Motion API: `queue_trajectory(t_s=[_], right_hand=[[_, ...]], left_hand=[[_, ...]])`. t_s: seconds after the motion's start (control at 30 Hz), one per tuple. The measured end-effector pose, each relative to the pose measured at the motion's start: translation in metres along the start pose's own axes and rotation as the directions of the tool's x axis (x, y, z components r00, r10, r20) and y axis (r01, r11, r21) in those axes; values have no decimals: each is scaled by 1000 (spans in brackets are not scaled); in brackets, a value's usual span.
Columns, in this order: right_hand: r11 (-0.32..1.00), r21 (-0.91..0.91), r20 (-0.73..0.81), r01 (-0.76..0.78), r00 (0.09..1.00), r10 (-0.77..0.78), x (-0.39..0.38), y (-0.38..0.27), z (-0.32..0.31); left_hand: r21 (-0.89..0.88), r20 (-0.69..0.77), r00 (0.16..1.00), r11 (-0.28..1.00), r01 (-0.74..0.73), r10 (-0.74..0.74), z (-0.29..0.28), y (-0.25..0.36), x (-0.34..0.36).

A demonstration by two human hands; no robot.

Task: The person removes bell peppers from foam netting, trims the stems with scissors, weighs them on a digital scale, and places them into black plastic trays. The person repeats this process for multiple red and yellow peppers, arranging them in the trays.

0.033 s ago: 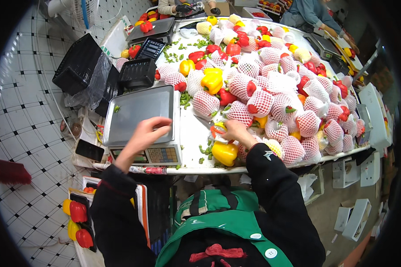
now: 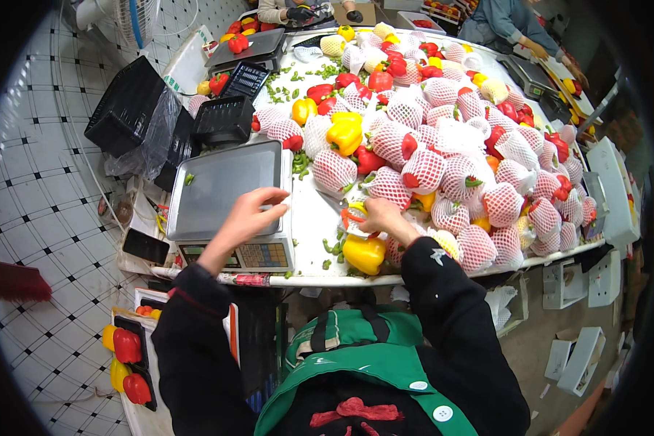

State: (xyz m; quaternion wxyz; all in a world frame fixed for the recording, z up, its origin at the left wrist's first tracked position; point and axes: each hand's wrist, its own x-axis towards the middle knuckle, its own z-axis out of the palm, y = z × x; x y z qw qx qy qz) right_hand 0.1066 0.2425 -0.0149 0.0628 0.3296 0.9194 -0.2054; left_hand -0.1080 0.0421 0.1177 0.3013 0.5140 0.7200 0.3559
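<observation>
My left hand [image 2: 251, 216] hovers over the near right edge of the scale's metal pan [image 2: 225, 182], its fingers loosely bent, apart and empty. At the table's front, my right hand [image 2: 386, 218] is closed on scissors [image 2: 352, 220] with orange-red handles, partly hidden by the fingers. Their grey blade seems to point away to the left. A bare yellow bell pepper [image 2: 364, 253] lies just below that hand. Beyond it sit red peppers in white foam nets [image 2: 389, 187]. Green stem bits [image 2: 334, 245] are scattered between the scale and the yellow pepper.
A large heap of netted and bare peppers [image 2: 443, 138] covers the table's middle and right. Black trays [image 2: 224, 120] stand behind the scale, and a phone [image 2: 146, 245] lies left of it. Packed peppers [image 2: 127, 346] sit low at left. Two other people work across the table.
My left hand has shifted slightly to the right and up over the scale's edge. My right hand stays almost in place with the scissors.
</observation>
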Motion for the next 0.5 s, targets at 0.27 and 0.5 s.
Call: queue_trajectory(t_s=[0.27, 0.5], right_hand=[[909, 384, -184, 165, 978, -100, -124, 44, -73], [467, 879, -145, 89, 986, 85, -119, 80, -28]], left_hand=[[74, -384, 923, 996, 46, -14, 111, -50, 120], [6, -525, 822, 964, 264, -222, 172, -75, 167]])
